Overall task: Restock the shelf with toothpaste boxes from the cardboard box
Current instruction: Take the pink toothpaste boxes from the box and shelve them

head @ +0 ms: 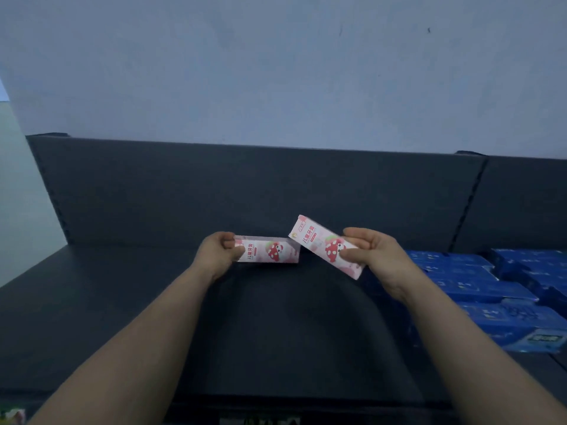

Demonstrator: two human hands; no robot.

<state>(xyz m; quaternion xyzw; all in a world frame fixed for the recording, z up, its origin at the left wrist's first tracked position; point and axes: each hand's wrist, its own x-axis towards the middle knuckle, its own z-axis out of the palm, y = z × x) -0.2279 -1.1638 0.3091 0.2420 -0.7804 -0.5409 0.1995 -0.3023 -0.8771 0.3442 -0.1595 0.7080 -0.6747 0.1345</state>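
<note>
From the head camera, two bare forearms reach forward over a dark grey flat shelf board [122,302], and each hand carries one box, two boxes in all

The left hand [221,250] grips the left end of a pink-and-white cardboard toothpaste box with a red strawberry cartoon [270,251], thumb on the front face and fingers curled behind. This box lies level, its long side running left to right, low over the middle of the shelf board; whether its bottom edge touches the board is hard to tell

The right hand [371,253] pinches a second pink-and-white strawberry toothpaste box [322,243] near its lower right end, thumb below and fingers curled over the top. This one is tilted, its upper left corner raised and its lower right corner pointing down, clear of the board. Its raised end meets the right end of the level box in the view

Behind both stands one dark grey upright back panel [245,185] with a slotted post at each side, and above it a pale blue-grey wall [276,56]

To the right of the right hand, blue rectangular packages [478,289] lie stacked flat on the shelf in two groups, perhaps six or seven in all, the blur leaving the count unsure
</note>
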